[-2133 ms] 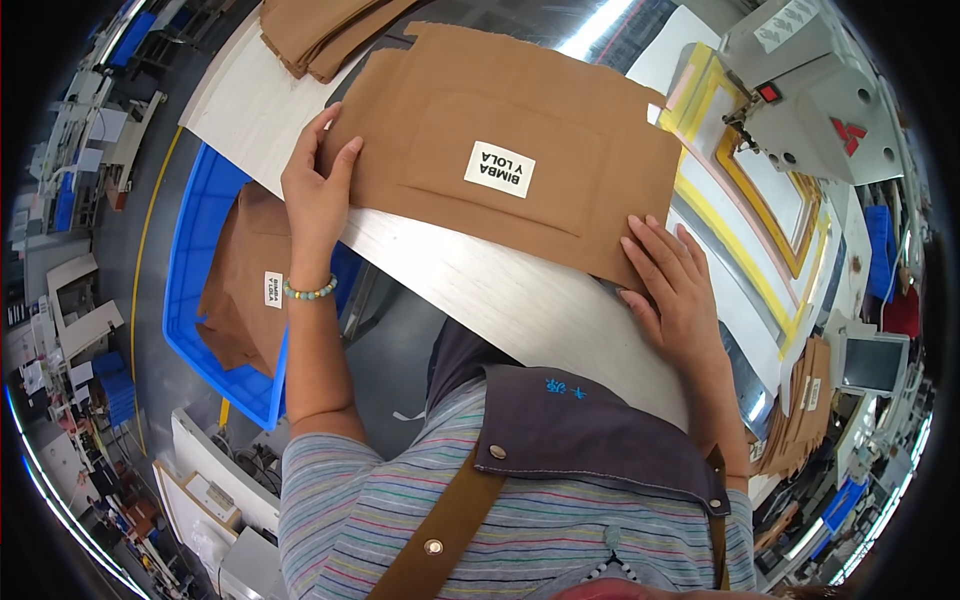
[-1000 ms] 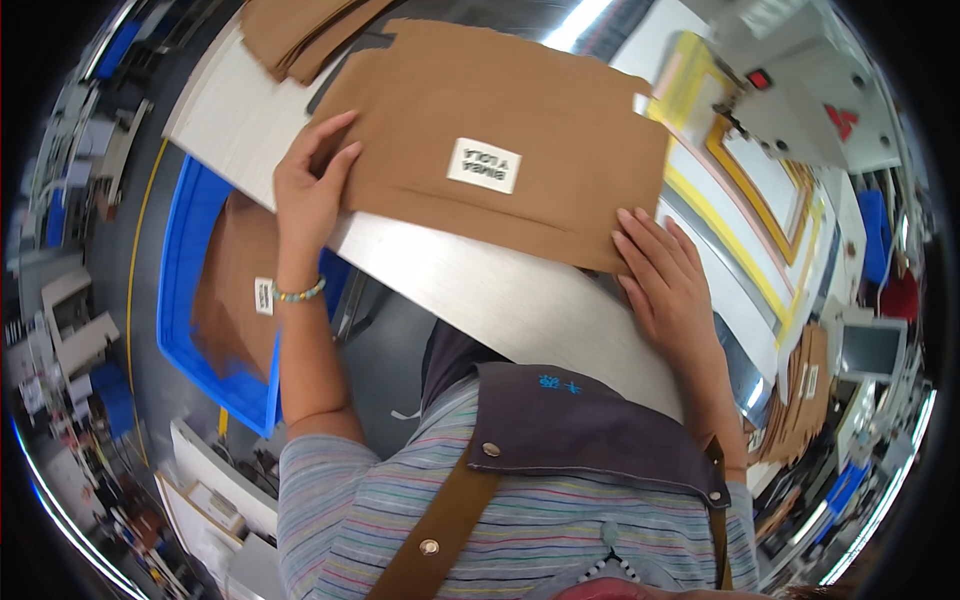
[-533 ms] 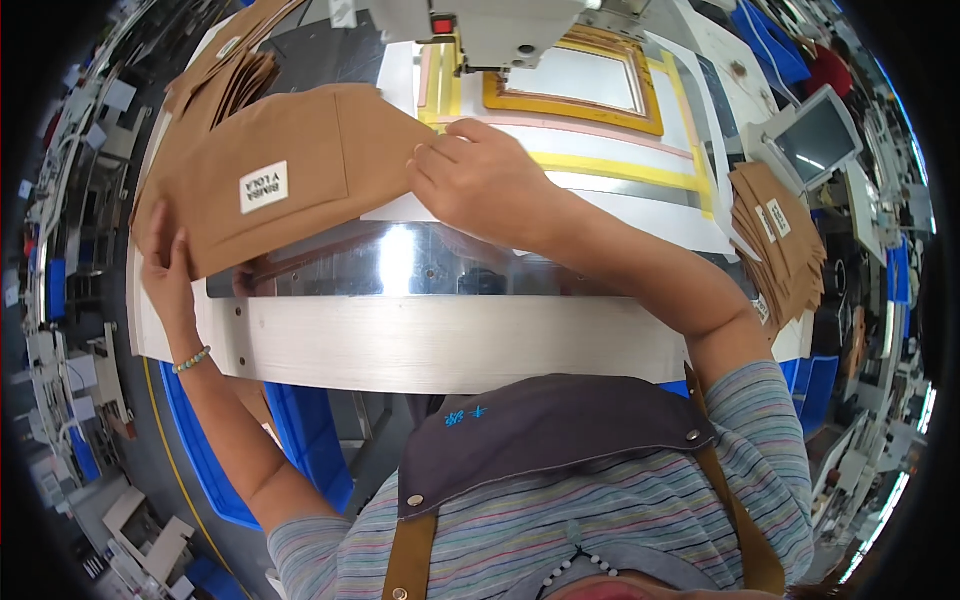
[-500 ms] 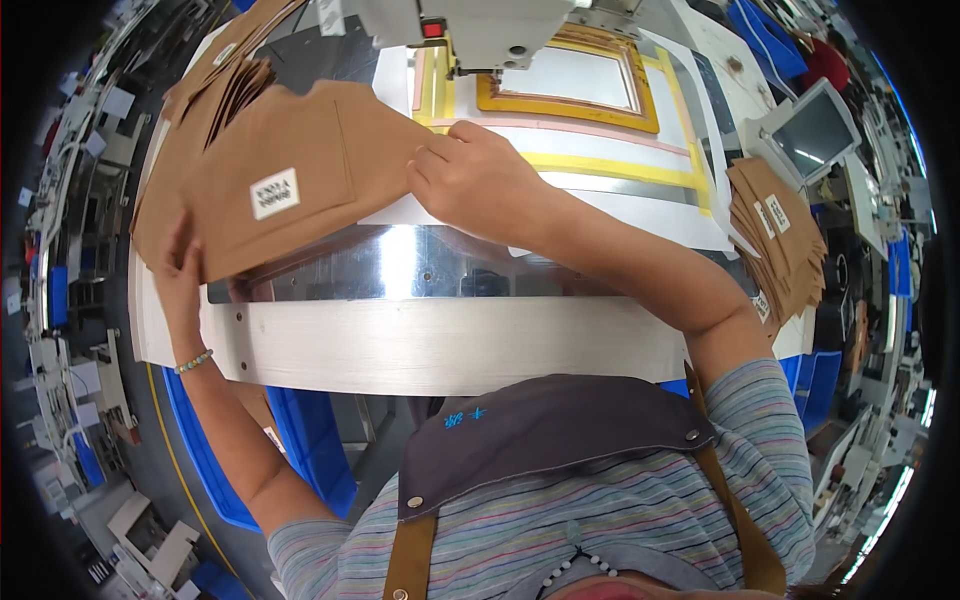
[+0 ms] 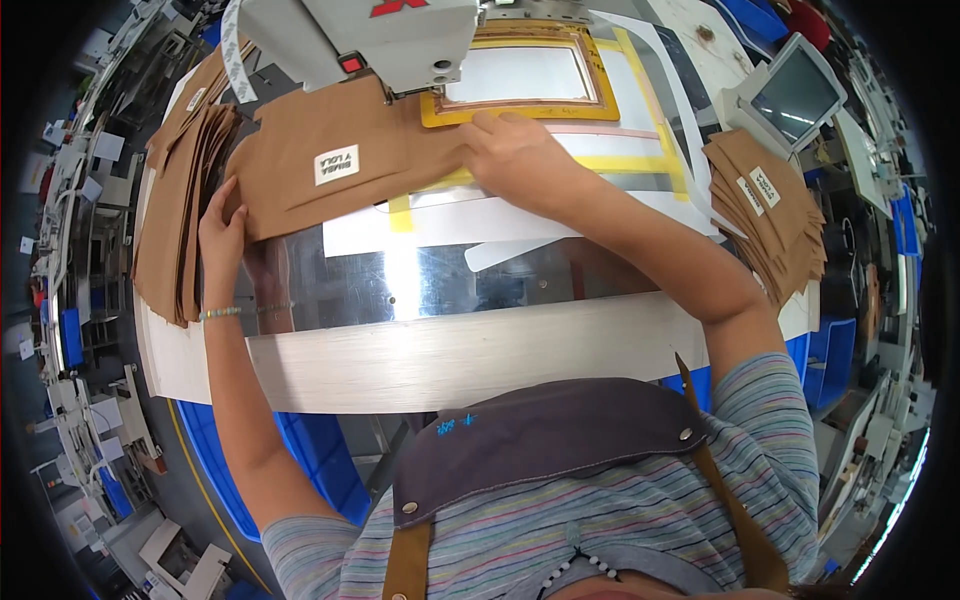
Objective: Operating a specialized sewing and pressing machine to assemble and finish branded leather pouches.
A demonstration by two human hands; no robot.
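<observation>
A brown fabric piece [image 5: 340, 165] with a small white label lies flat on the shiny metal sewing table [image 5: 420, 285], just under the grey machine head [image 5: 360, 40]. My left hand [image 5: 220, 225] grips its left edge, thumb beneath. My right hand [image 5: 515, 160] presses flat on its right end, beside a yellow-framed clamp template [image 5: 520, 75]. White sheets [image 5: 480, 215] with yellow tape lie under the fabric.
A pile of brown fabric pieces [image 5: 175, 200] lies at the left of the table, another labelled stack [image 5: 770, 215] at the right. A small grey screen [image 5: 790, 95] stands far right. Blue bins [image 5: 300, 465] sit below the table's front edge.
I turned from the blue bin toward the machine. Both hands carried the brown piece rightward and laid it flat under the machine head.
</observation>
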